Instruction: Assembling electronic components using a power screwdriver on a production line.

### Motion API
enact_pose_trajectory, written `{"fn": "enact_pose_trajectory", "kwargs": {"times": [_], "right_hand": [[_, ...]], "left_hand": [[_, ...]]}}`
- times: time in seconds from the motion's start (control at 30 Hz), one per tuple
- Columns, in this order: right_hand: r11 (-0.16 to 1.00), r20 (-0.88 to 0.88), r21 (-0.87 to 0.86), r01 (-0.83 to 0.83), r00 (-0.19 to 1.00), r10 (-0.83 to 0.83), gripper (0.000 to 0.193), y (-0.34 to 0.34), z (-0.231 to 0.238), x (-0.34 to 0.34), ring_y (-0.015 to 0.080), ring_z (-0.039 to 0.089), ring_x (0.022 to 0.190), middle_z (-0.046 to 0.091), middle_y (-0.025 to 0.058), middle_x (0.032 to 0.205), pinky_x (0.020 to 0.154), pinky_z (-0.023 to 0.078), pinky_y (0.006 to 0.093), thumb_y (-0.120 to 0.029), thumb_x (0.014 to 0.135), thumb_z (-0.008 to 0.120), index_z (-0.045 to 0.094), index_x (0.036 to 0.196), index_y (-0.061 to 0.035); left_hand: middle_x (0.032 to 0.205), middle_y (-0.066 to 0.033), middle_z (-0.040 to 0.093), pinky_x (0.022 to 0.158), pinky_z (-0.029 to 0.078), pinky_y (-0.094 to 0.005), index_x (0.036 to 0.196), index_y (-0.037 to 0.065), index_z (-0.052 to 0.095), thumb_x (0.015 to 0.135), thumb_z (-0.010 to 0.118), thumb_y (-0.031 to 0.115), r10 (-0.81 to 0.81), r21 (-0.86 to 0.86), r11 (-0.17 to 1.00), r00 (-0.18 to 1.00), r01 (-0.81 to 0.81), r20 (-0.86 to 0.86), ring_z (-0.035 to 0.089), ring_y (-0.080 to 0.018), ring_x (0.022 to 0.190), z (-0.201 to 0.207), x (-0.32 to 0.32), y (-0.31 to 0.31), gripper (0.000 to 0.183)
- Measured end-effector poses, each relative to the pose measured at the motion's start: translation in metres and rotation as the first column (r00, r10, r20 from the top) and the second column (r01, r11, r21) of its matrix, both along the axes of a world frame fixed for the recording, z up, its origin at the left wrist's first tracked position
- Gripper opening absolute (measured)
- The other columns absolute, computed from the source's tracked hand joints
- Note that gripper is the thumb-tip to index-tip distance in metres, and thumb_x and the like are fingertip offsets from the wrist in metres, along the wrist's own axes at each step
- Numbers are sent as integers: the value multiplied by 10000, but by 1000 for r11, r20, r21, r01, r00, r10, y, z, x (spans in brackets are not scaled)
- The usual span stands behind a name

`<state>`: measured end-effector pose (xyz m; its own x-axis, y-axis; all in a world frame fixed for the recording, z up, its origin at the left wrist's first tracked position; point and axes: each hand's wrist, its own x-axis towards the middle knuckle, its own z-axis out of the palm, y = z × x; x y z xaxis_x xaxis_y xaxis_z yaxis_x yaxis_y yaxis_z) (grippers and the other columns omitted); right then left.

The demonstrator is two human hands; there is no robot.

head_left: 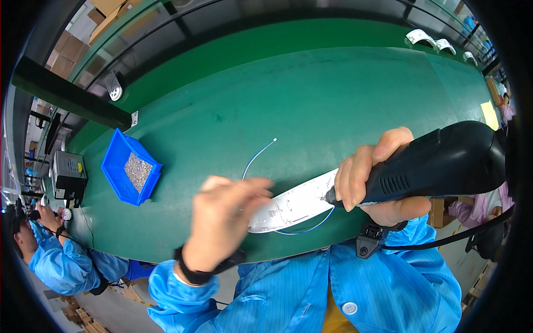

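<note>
My right hand is wrapped round a black electric screwdriver, held nearly level. The driver's tip meets the right part of a long, slightly curved white panel lying near the table's front edge. Over the panel's left end is my left hand, a little blurred, with bent fingers pinched together. Whatever those fingertips hold, if anything, is too small to make out. A thin blue-white cable with a small white connector runs out beyond the left hand, and a loop of cable shows below the panel.
On the green table, a blue bin holds many small metal screws. A dark box-shaped device stands farther left, near a co-worker in blue. White curved parts rest at the far right, and a yellow note lies nearer.
</note>
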<state>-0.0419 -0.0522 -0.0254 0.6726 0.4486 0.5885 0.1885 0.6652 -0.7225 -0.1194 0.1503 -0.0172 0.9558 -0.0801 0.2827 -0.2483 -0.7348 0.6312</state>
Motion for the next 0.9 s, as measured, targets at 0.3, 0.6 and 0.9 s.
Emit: {"fn": "enact_pose_trajectory", "kwargs": {"times": [0.3,0.6,0.9], "right_hand": [[993,-14,-97,61,998,-63,691,-5,4,-2,140,512,443,485,71,586,423,444,240,-613,708,518,297,1014,-34],[981,-40,-166,105,993,-113,691,-3,5,-1,141,504,434,495,81,579,418,440,235,-608,691,545,311,996,-34],[979,-132,-196,53,988,-79,674,0,9,-5,148,499,436,497,85,569,414,427,239,-589,688,567,324,987,-37]], "left_hand": [[602,-18,572,531,377,-282,676,94,579,646,649,96,-98,39,995,994,96,56,542,-177,546,-27,-2,-36,76],[605,-40,555,535,383,-305,656,59,539,658,646,91,-97,78,993,995,94,36,532,-199,547,-24,-1,-40,111],[626,-28,540,542,376,-308,666,63,549,666,638,96,-107,78,992,994,104,33,528,-192,566,-24,-2,-43,95]]}}
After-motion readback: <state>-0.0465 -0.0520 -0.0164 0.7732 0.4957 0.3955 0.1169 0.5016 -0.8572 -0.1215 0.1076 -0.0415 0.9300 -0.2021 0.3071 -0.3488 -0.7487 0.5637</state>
